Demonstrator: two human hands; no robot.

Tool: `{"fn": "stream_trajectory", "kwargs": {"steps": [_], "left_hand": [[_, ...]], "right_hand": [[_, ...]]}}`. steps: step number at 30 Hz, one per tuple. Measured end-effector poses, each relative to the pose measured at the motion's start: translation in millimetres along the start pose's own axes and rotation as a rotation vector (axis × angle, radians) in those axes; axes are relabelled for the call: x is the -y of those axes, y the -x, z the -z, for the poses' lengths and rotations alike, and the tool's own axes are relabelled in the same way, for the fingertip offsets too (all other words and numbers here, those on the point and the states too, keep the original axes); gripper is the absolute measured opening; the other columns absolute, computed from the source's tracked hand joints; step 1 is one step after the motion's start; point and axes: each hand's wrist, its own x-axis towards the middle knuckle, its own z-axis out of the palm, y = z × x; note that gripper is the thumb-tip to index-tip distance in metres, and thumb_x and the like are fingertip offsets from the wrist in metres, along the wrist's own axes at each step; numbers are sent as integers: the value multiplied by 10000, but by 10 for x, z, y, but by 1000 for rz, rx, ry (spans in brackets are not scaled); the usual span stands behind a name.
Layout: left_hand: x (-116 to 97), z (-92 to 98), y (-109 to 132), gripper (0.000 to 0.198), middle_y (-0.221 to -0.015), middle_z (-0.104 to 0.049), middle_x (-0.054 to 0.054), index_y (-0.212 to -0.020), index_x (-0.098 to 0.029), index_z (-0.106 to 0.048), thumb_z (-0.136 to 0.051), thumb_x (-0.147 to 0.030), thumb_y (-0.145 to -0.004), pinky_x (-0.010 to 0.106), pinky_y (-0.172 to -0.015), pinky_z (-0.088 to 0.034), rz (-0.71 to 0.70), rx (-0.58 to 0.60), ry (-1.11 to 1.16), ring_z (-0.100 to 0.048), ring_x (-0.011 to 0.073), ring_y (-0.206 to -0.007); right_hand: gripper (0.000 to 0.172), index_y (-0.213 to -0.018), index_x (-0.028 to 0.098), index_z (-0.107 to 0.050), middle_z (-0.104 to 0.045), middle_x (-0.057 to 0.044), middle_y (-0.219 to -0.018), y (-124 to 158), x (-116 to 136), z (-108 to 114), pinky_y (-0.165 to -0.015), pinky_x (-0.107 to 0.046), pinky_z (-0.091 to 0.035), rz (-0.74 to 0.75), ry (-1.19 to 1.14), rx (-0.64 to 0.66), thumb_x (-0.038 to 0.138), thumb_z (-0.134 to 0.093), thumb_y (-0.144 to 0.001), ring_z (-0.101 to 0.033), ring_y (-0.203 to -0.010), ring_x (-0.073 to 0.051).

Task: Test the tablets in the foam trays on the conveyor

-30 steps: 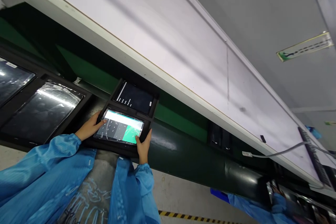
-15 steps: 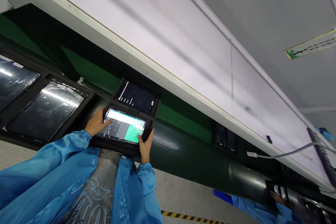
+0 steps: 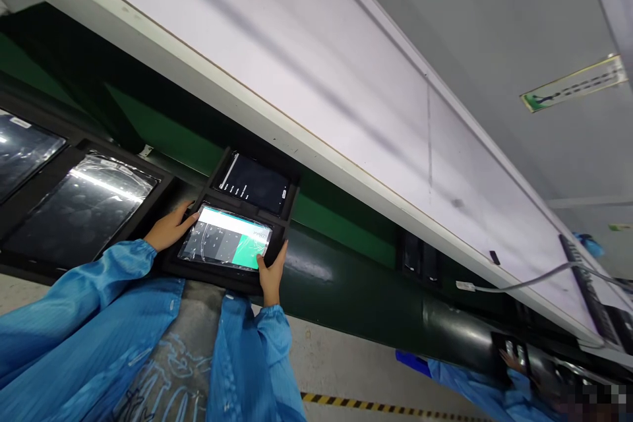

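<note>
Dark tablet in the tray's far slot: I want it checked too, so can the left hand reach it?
Probably yes. The left hand rests at the left edge of the lit tablet; the dark tablet lies uncovered just beyond, only the tray divider between.

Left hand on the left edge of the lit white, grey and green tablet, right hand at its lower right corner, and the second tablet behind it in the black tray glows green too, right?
Not quite: the head view shows the second tablet with a dark screen and small white text, not green. The left hand, right hand and lit tablet are as stated.
</note>
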Motion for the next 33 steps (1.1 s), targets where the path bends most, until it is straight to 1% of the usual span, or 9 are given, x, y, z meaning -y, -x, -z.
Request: {"fn": "stream_trajectory", "kwargs": {"steps": [4, 7, 10, 14, 17, 21, 25, 29, 33], "left_hand": [[0, -23, -18, 795, -1401, -571, 175, -1492, -134, -389, -331, -668, -906, 481, -1124, -402, -129, -54, -84, -532, 349, -1309], [-21, -67, -41, 783, -1421, -527, 219, -1507, -111, -392, -329, -628, -922, 573, -1191, -268, -202, -144, -150, -445, 395, -1369], [-64, -105, -116, 699, -1498, -455, 193, -1501, -174, -438, -325, -589, -950, 593, -1226, -181, -288, -194, -193, -314, 380, -1467], [-160, -91, -332, 567, -1554, -394, 158, -1445, -256, -528, -366, -532, -977, 624, -1217, -198, -388, -231, -232, -208, 372, -1520], [-255, -38, -532, 491, -1586, -363, 127, -1399, -281, -579, -368, -477, -1002, 632, -1221, -194, -473, -247, -260, -183, 365, -1532], [-354, 26, -740, 447, -1597, -360, 110, -1353, -290, -622, -370, -441, -1016, 629, -1219, -220, -581, -229, -304, -218, 358, -1525], [-383, 41, -826, 445, -1594, -368, 122, -1345, -276, -629, -363, -426, -1021, 664, -1201, -234, -633, -208, -347, -235, 371, -1518], [-384, 29, -845, 439, -1613, -339, 108, -1376, -284, -600, -378, -423, -1023, 672, -1212, -190, -670, -183, -380, -206, 360, -1530], [-372, 15, -855, 436, -1621, -324, 106, -1388, -286, -587, -389, -423, -1025, 687, -1208, -172, -671, -184, -393, -192, 369, -1533]], "right_hand": [[1081, -1633, 188, -67, -97, -93, -1707, -5, -11, 33, -1246, -532, -207, 17, -13, 52, 464, -707, -807, -119, -1577, -318], [1056, -1629, 160, -93, -129, -115, -1700, -19, 2, 1, -1248, -526, -203, 7, 4, 5, 486, -689, -820, -147, -1572, -316], [1028, -1624, 152, -127, -158, -123, -1694, -26, 7, -26, -1252, -509, -202, 5, 6, -43, 508, -673, -828, -171, -1568, -310], [892, -1612, 175, -188, -212, -135, -1681, 19, 4, -19, -1224, -515, -283, 16, -19, -104, 556, -574, -904, -230, -1553, -306], [797, -1568, 131, -292, -266, -181, -1654, 98, 47, -61, -1229, -559, -238, 38, 3, -165, 573, -505, -939, -209, -1554, -327], [571, -1430, 137, -502, -394, -185, -1587, 217, 206, -179, -1222, -584, -238, 206, 101, -201, 492, -479, -984, -218, -1548, -323], [363, -1315, 199, -618, -543, -127, -1483, 282, 452, -227, -1197, -571, -322, 413, 187, -78, 342, -455, -1023, -308, -1514, -279], [326, -1269, 214, -656, -608, -96, -1414, 303, 684, -248, -1208, -548, -334, 515, 222, 52, 257, -453, -1018, -300, -1514, -255], [343, -1290, 210, -656, -583, -89, -1454, 332, 828, -349, -1221, -547, -324, 578, 294, 197, 247, -460, -1011, -271, -1533, -265]]}}
